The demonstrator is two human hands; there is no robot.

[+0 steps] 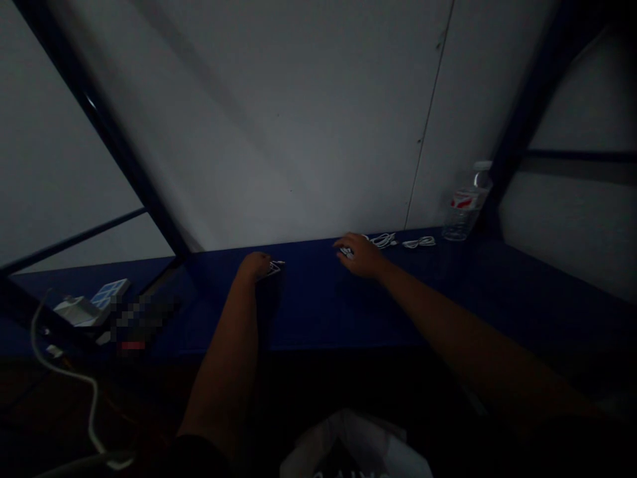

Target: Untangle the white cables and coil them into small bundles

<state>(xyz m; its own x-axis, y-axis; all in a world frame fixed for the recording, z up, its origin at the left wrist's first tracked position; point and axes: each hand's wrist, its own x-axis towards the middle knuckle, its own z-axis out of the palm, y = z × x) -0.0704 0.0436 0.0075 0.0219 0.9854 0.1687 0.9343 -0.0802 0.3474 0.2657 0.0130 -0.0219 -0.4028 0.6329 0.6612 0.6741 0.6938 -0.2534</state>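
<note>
My left hand (255, 266) rests on the dark blue table top (318, 312), its fingers over a small black-and-white item (274, 268). The picture is too dim and small to name that item. My right hand (360, 256) lies farther right, its fingertips on a small white item (347, 252). Just beyond those fingertips are loose loops of white cable (393, 241). Both arms reach forward from the bottom of the view. Each hand hides part of the item beneath it.
A clear plastic water bottle (465, 202) with a red-and-white label stands at the back right against a pale wall (279, 133). At the left are a white box (77, 311), a blue-and-white card (109, 293) and a blurred dark object (142, 318). Dark frame bars cross both sides.
</note>
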